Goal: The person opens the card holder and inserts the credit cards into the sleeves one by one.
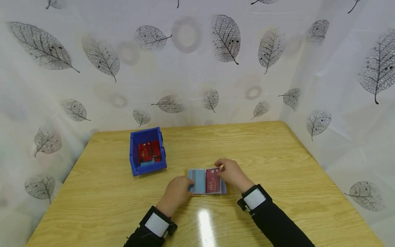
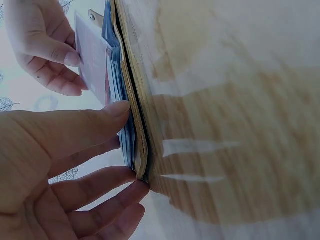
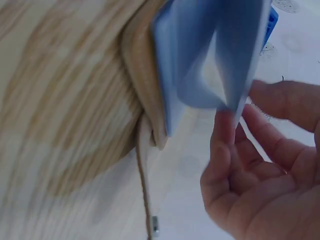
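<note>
Lying open on the worktop (image 1: 108, 199), the card holder (image 1: 196, 181) is clasped at its left edge by the left hand (image 1: 176, 192), thumb against the leaves and fingertips at the cover's rim, presumably so that sliding is prevented. A clear sleeve (image 3: 252, 55) is pinched by its outer edge between the right hand's (image 1: 232, 173) thumb and fingers, probably so that it is spread from the leaves below. A red VIP card (image 1: 212, 183) is seen there; whether it is fully inserted, or pinched too, cannot be told. The strap (image 3: 143, 175) is cut off by the right wrist view's lower edge. Farther left, more red cards (image 1: 145, 152) are gathered in the blue bin (image 1: 149, 168); their overlap prevents counting, and a pale blue piece (image 1: 147, 162) is mostly hidden.
</note>
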Action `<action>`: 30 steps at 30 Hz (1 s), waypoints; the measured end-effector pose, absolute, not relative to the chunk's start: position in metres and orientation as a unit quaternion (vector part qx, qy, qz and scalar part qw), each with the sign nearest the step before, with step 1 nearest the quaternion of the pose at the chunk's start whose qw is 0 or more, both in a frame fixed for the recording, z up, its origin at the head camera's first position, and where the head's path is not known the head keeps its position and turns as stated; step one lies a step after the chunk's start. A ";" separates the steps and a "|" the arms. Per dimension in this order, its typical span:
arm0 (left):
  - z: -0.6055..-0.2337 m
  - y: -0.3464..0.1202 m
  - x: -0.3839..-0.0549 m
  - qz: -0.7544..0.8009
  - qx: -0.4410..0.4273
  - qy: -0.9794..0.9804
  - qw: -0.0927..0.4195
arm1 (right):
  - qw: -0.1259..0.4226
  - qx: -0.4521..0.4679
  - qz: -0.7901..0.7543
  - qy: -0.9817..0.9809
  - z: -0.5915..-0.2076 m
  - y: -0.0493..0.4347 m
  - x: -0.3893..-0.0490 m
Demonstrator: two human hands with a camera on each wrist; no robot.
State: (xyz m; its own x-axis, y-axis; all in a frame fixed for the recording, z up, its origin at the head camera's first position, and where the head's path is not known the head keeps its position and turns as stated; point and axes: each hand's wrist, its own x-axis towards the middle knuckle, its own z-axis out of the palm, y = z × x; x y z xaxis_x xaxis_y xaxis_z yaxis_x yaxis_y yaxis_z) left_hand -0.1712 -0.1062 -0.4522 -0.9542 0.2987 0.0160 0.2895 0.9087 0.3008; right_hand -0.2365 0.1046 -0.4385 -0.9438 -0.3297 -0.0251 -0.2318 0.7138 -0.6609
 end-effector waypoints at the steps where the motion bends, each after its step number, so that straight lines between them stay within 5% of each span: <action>1: -0.452 -0.106 -0.171 0.153 0.150 0.977 0.016 | 0.069 -0.147 -0.346 0.924 -0.438 0.104 -0.237; 20: -0.454 -0.107 -0.173 0.183 0.136 0.974 0.013 | 0.101 -0.176 -0.459 0.865 -0.440 0.086 -0.232; 30: -0.462 -0.113 -0.175 0.233 0.118 0.965 -0.006 | 0.104 -0.285 -0.381 0.873 -0.451 0.075 -0.225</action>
State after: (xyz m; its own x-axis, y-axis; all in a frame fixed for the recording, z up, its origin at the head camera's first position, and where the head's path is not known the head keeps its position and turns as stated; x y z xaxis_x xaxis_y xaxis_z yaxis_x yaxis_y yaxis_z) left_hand -0.1748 -0.1125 -0.4615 -0.9718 0.2259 0.0671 0.2316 0.8638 0.4475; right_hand -0.2252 0.0746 -0.4510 -0.8155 -0.5777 0.0355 -0.4188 0.5465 -0.7252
